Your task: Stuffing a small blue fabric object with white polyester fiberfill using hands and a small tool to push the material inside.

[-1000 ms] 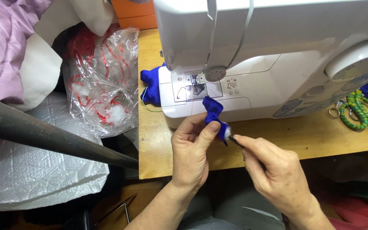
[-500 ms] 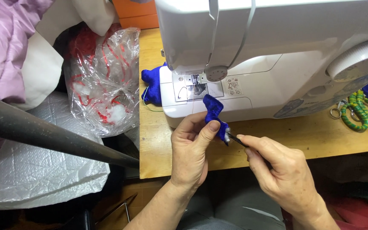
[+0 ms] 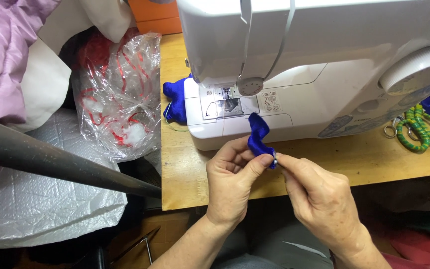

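Observation:
My left hand point(image 3: 231, 182) pinches a small blue fabric piece point(image 3: 259, 134) between thumb and fingers, in front of the white sewing machine point(image 3: 324, 74). My right hand point(image 3: 319, 199) meets it at the piece's lower end, fingertips closed on a bit of white stuffing there; whether it holds a thin tool I cannot tell. The fabric stands up against the machine's base, just below the needle plate point(image 3: 223, 102). Both hands hover over the front edge of the wooden table point(image 3: 195, 169).
Another blue fabric piece point(image 3: 176, 102) lies left of the machine. A clear plastic bag point(image 3: 118, 99) with red strands and white stuffing sits at the table's left. Green and yellow cords point(image 3: 419, 132) lie at right. A dark pole point(image 3: 51, 159) crosses lower left.
My right hand has moved in closer to the blue piece, its fingertips now against the end. The white stuffing showing at the end has shrunk. My left hand has stayed put.

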